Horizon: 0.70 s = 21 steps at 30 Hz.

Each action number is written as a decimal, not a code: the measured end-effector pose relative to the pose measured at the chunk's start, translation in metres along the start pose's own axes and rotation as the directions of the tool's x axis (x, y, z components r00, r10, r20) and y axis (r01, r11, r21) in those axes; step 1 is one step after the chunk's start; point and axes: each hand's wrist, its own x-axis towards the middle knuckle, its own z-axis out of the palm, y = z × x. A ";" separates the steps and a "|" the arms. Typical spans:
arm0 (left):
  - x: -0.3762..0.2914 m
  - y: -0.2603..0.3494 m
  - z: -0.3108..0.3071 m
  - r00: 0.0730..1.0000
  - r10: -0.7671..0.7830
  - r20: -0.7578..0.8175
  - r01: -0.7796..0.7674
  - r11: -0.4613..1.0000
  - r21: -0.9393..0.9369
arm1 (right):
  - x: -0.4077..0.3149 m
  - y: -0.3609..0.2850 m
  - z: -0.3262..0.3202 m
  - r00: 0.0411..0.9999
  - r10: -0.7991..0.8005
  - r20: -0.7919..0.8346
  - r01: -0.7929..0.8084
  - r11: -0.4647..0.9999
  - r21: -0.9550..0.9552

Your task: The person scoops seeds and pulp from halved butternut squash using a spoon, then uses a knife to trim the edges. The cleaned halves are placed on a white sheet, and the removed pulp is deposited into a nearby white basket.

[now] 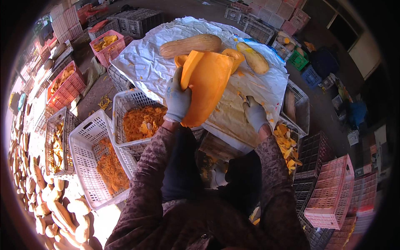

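Note:
My left hand [178, 100], in a pale knit glove, holds a large peeled orange piece of pumpkin [211, 81] upright over the near edge of the sheet-covered table [143, 59]. My right hand [254, 113], gloved too, is closed around a small tool [241, 95] whose tip points up and left; its kind cannot be told. Beyond the held piece lie a long whole tan pumpkin [191, 45] and a cut orange pumpkin piece [234, 59]. Further right rests a smaller yellowish pumpkin [253, 58], partly peeled at its top.
White plastic crates with orange pumpkin pulp [142, 122] [112, 168] stand at my left. A crate of peelings [286, 145] is by my right forearm. Pink crates [331, 190] are stacked at lower right; many whole pumpkins [62, 215] lie on the ground at lower left.

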 end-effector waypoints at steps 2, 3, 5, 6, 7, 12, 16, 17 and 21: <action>0.000 -0.018 0.012 0.990 -0.020 0.136 0.023 1.000 -0.021 | -0.012 -0.007 -0.014 1.000 0.003 0.005 -0.002 0.998 -0.065; 0.004 -0.018 0.020 0.987 -0.042 0.157 0.041 0.999 0.009 | -0.015 -0.004 -0.013 0.999 0.032 -0.026 -0.034 0.998 -0.058; 0.010 -0.018 0.033 0.978 -0.088 0.189 0.075 0.994 0.076 | -0.019 -0.001 -0.007 0.993 0.085 -0.084 -0.088 0.995 -0.039; 0.017 -0.002 0.036 0.967 -0.106 0.232 0.070 0.985 0.158 | -0.019 0.003 -0.005 0.991 0.101 -0.093 -0.106 0.993 -0.054; 0.024 0.014 0.038 0.952 -0.089 0.292 0.012 0.967 0.255 | -0.019 0.004 -0.003 0.988 0.115 -0.105 -0.122 0.990 -0.068; 0.021 0.036 0.061 0.875 -0.097 0.474 -0.174 0.851 0.496 | -0.007 0.009 0.016 0.983 0.048 -0.175 -0.065 0.994 -0.090; 0.005 0.033 0.086 0.801 -0.098 0.591 -0.279 0.812 0.513 | 0.001 0.004 0.024 0.993 0.015 -0.118 -0.040 0.975 -0.219; 0.001 0.034 0.094 0.775 -0.092 0.625 -0.322 0.793 0.518 | 0.001 0.007 0.028 0.995 0.012 -0.102 -0.039 0.963 -0.267; -0.007 0.047 0.119 0.719 -0.134 0.682 -0.385 0.740 0.551 | 0.007 0.032 0.043 0.994 0.034 -0.103 -0.066 0.941 -0.332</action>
